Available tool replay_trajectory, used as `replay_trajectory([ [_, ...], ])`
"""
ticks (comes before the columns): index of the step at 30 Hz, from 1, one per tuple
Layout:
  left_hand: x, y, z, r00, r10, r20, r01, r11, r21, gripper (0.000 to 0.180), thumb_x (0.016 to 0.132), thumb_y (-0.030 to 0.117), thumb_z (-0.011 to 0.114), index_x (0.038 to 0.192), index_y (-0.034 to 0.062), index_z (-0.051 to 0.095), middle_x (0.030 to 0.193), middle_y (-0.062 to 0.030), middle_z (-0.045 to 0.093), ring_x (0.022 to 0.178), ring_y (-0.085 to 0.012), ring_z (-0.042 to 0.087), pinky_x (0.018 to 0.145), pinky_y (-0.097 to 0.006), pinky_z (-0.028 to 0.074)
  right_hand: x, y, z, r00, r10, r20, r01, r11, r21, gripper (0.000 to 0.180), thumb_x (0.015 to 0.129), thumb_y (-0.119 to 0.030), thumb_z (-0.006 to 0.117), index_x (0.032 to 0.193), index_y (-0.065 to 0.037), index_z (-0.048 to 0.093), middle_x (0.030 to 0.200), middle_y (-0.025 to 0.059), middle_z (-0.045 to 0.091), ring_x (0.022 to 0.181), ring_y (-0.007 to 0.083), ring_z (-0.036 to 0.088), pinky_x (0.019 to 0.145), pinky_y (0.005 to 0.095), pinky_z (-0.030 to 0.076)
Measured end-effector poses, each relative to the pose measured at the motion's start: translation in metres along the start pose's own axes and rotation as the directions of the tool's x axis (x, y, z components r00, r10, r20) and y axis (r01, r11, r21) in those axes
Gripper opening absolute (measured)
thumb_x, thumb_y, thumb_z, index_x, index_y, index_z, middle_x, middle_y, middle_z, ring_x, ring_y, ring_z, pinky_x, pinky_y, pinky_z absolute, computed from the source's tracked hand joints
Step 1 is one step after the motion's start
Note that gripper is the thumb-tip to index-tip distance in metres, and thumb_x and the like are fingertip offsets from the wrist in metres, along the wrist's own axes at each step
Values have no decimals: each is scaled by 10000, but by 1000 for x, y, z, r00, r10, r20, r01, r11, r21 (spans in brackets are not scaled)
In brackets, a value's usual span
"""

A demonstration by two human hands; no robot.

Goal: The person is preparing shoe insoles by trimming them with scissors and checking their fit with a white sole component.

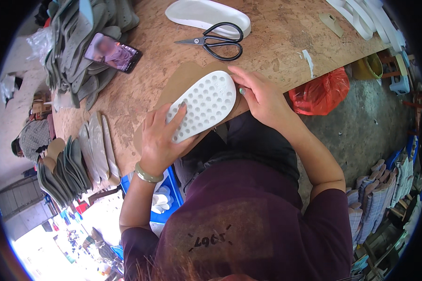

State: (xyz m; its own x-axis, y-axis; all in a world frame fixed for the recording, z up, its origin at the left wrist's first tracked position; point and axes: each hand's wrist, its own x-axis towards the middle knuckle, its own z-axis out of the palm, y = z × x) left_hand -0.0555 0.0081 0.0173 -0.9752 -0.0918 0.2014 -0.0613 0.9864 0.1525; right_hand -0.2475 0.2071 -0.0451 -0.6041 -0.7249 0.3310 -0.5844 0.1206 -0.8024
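Note:
A white shoe sole (204, 103) covered in round dimples lies slanted over the table's near edge. My left hand (162, 133) holds its lower left end, one finger across the dimples and the thumb along the near side. At the upper right end is my right hand (263, 96), its forefinger stretched to the rim and its thumb apart beside it. Under the sole lies a brown sheet (173, 79). Beyond it, black-handled scissors (220, 43) rest with their blades to the left, partly over a second white sole (197, 14).
A lit phone (112, 52) leans on heaped grey shoe pieces (77, 47) at the far left. More grey insoles (65, 168) line the table's left edge. White strips (361, 18) lie far right. A red plastic bag (320, 93) hangs below the right edge.

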Motion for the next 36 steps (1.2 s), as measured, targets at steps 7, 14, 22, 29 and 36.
replay_trajectory([
  [7,-1,0,0,1000,7,5,-7,1000,-13,649,681,327,849,1277,150,662,1222,-142,580,1069,-331,559,929,-454,474,2,2,-5,999,24,32,-25,999,26,497,921,0,541,1404,-98,481,1165,96,703,1062,328,629,898,431,510],
  [14,-2,1,-6,999,19,35,-19,1000,7,682,661,314,858,1290,139,659,1256,-150,583,1049,-343,570,911,-440,494,1,0,-4,993,79,86,-86,993,76,525,921,18,526,1431,-90,460,1218,109,693,1141,320,618,954,418,492],
  [22,-1,3,-9,999,19,32,-20,999,29,683,662,304,855,1293,136,654,1238,-146,592,1029,-339,577,905,-441,496,1,0,-6,991,124,52,-131,980,153,560,898,90,505,1432,-76,472,1273,138,650,1008,265,662,868,360,542],
  [29,-3,-12,0,998,-50,-24,45,983,-180,756,663,310,852,1358,138,610,1242,-156,593,1084,-347,565,968,-441,469,-2,21,-15,934,357,35,-301,726,618,455,940,71,485,1366,-74,551,1109,75,641,917,143,638,832,268,547],
  [36,-24,-22,-30,971,-204,-128,122,875,-468,801,712,311,856,1411,70,548,1368,-147,564,1179,-303,571,1016,-390,456,0,-7,-10,959,282,22,-229,731,642,389,956,12,498,1338,-24,561,1175,78,638,1077,157,628,893,287,522],
])
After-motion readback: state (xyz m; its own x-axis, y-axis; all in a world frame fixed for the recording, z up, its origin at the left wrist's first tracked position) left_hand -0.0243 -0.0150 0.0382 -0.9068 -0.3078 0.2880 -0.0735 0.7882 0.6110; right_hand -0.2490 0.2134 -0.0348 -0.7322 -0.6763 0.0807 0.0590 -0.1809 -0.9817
